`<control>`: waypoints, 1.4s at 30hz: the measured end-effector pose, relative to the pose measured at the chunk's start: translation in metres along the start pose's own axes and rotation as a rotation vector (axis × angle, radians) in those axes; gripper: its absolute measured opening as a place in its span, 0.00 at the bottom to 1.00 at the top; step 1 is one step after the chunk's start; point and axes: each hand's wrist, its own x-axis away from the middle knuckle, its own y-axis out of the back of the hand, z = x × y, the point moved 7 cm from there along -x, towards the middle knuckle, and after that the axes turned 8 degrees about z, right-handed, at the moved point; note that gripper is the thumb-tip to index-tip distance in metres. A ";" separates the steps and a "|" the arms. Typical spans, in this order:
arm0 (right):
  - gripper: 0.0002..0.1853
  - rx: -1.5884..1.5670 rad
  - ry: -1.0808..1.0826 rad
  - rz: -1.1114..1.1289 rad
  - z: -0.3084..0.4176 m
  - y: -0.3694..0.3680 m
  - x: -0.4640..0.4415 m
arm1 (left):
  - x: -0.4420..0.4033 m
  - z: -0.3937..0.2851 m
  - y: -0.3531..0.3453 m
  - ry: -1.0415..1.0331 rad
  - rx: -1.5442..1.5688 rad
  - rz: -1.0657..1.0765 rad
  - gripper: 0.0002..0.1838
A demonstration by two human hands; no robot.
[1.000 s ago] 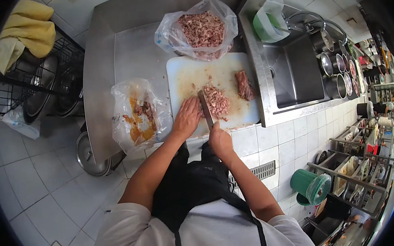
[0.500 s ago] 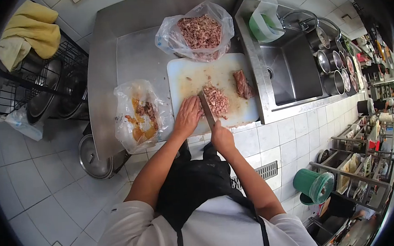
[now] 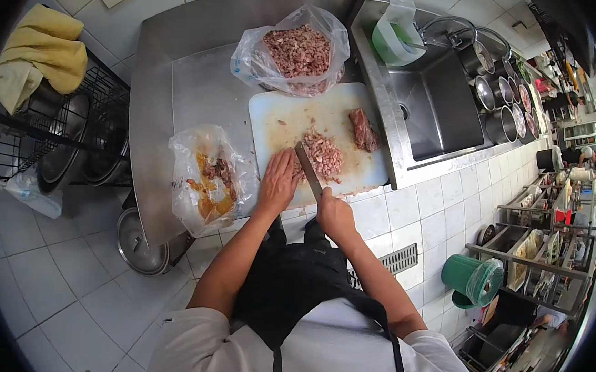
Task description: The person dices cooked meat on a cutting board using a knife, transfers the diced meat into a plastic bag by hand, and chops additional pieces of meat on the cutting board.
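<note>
My right hand (image 3: 335, 216) is closed round the handle of a knife (image 3: 308, 168), its blade angled across the white cutting board (image 3: 265, 112). To the blade's right lies a pile of chopped meat (image 3: 325, 155). Just left of the knife, my left hand (image 3: 279, 180) presses with bent fingers on some meat, mostly hidden under the fingertips. A larger uncut piece of meat (image 3: 363, 130) rests near the board's right edge. Behind the board stands a clear plastic bag (image 3: 247, 57) full of chopped meat.
An open plastic bag (image 3: 180, 163) with yellowish and dark scraps lies left of the board. A sink (image 3: 437, 107) with a green container (image 3: 393, 41) adjoins on the right, with several metal pots (image 3: 500, 125) beyond. A green bin (image 3: 467, 276) stands on the floor.
The whole view has shifted slightly. The knife has moved a little in my right hand, showing more of its blade's side. My left hand stays beside it on the meat.
</note>
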 end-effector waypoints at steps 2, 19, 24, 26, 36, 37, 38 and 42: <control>0.06 0.004 -0.008 0.004 -0.002 -0.008 -0.002 | 0.000 0.000 -0.004 -0.008 -0.027 0.027 0.33; 0.09 -0.121 -0.009 -0.088 -0.006 -0.030 -0.068 | -0.002 0.003 -0.014 -0.048 -0.048 0.028 0.31; 0.11 -0.096 -0.057 0.084 -0.019 -0.025 0.008 | -0.001 0.004 -0.011 -0.023 -0.047 0.015 0.31; 0.11 -0.081 -0.033 0.086 -0.022 -0.012 0.016 | -0.002 0.006 -0.012 -0.016 -0.033 0.015 0.31; 0.11 -0.035 -0.021 -0.022 -0.003 0.005 0.013 | 0.003 0.005 -0.002 0.003 0.052 -0.087 0.29; 0.11 -0.024 -0.022 -0.015 -0.003 0.001 0.011 | 0.003 0.005 -0.003 0.003 0.045 -0.089 0.28; 0.10 -0.021 -0.020 -0.020 -0.004 -0.003 0.010 | 0.004 0.006 -0.003 0.005 0.038 -0.091 0.28; 0.10 -0.029 0.000 -0.057 -0.004 -0.007 0.005 | -0.001 0.001 0.001 0.010 0.023 -0.036 0.28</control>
